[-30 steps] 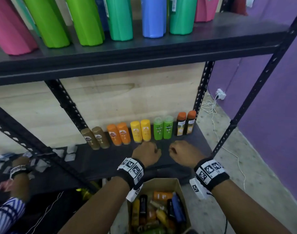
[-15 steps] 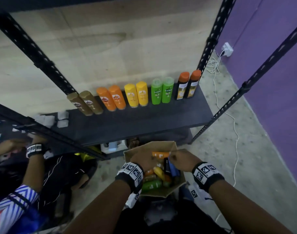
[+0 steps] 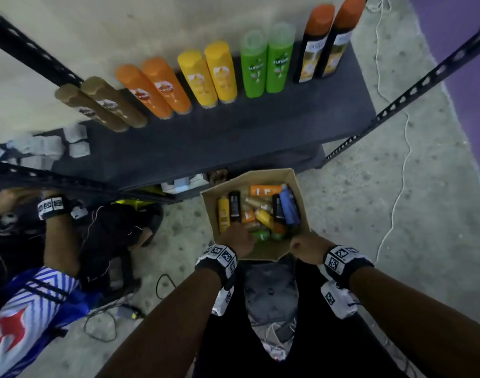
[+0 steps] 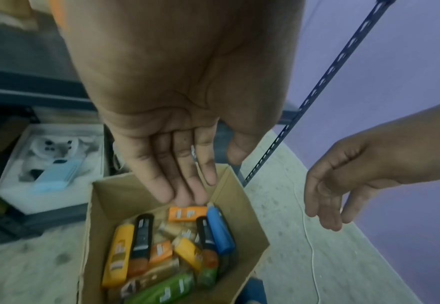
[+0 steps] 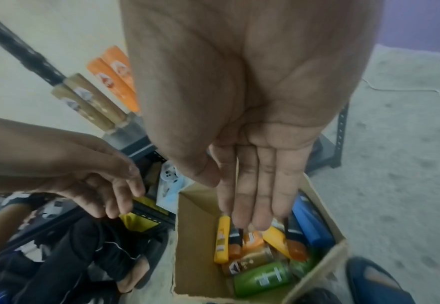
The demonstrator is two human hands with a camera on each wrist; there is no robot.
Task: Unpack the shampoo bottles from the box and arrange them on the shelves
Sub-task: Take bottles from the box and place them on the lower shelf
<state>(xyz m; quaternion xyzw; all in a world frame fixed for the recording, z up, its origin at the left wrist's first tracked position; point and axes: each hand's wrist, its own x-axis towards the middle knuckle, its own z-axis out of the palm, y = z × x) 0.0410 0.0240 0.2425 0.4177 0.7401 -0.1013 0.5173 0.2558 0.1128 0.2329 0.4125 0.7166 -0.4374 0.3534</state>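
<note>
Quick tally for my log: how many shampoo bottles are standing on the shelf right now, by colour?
Brown bottles: 2
Orange bottles: 2
Yellow bottles: 2
Green bottles: 2
Black bottles with orange caps: 2
Total: 10

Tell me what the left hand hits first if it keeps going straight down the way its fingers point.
Probably the loose bottles piled in the cardboard box; the left hand points open-fingered into it, though which bottle comes first is unclear.
</note>
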